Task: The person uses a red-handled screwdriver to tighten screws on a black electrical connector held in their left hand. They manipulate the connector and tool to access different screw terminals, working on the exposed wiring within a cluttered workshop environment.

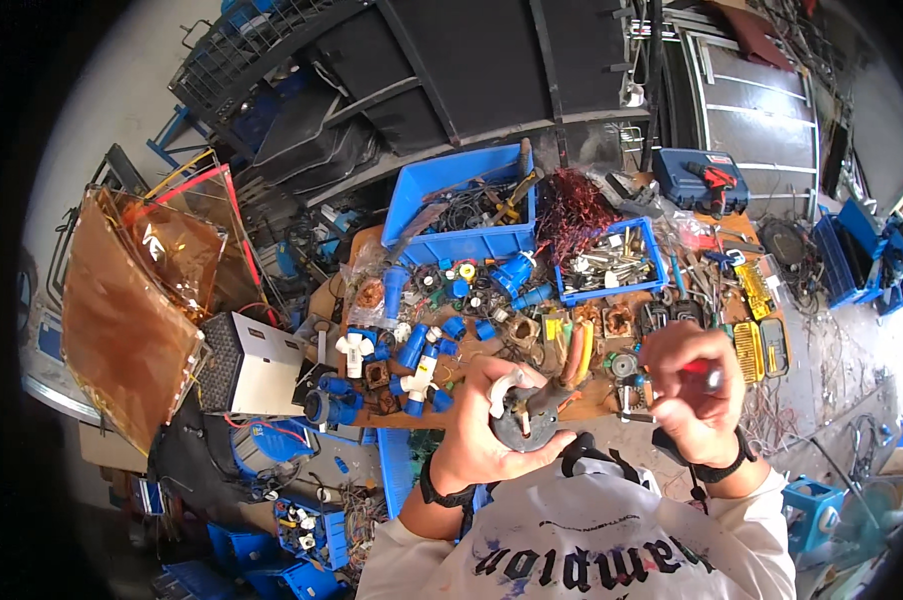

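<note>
A dark round metal part (525, 415), dull and greasy-looking with a pale tab at its upper left, sat in the left hand (492, 430), whose fingers curled closed around its underside; it was held above the near edge of the workbench (592, 400), close to the person's chest. The right hand (694, 388) was just to the right of it, apart from the part, bunched into a fist around something red (694, 368) and slim; what it was could not be made out.

On the wooden workbench behind lay many blue plastic fittings (412, 345), cylindrical and smooth, too jumbled to count, with one white tee-shaped pipe piece (353, 352) near the left edge. Two blue plastic bins stood toward the far edge: a large bin (467, 205) full of cables and tools, and a smaller tray (612, 262) of shiny metal pieces. Between them was a tangle of reddish copper wire (572, 210). A blue tool case (700, 180) with a red drill lay at the far right corner.
</note>
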The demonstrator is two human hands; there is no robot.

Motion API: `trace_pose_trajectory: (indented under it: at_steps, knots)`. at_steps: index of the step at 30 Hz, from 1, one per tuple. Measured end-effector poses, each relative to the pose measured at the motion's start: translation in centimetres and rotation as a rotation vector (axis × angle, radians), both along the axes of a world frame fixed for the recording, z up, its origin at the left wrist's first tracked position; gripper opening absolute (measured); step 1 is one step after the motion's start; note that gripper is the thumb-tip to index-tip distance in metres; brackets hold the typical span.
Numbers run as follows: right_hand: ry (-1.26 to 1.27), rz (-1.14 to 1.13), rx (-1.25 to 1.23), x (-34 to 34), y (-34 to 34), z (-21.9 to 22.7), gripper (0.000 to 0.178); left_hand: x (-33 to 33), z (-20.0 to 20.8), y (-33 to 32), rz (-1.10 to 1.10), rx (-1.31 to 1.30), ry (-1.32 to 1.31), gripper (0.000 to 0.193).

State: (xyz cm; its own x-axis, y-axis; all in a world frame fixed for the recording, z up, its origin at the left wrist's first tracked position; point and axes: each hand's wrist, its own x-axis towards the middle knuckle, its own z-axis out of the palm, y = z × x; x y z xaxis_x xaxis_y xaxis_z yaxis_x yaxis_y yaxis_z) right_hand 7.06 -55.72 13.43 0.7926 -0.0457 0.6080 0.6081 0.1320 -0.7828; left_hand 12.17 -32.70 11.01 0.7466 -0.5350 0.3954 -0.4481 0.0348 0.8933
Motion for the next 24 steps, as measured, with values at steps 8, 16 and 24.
trace_pose_trajectory:
  at_steps: [8, 16, 24]
  knots:
    - [-0.009, -0.041, -0.282, 0.9, 1.0, 2.5, 0.044, -0.6, 2.2, -2.0, 0.112, 0.059, -0.284, 0.060]
    - [-0.016, -0.042, -0.360, 0.1, 0.7, 3.2, 0.025, -1.2, 0.9, -1.8, 0.133, 0.031, -0.261, 0.061]
    - [-0.032, -0.076, -0.264, -0.4, 0.2, 2.5, 0.017, -1.7, 0.4, -2.1, 0.061, -0.084, -0.147, 0.063]
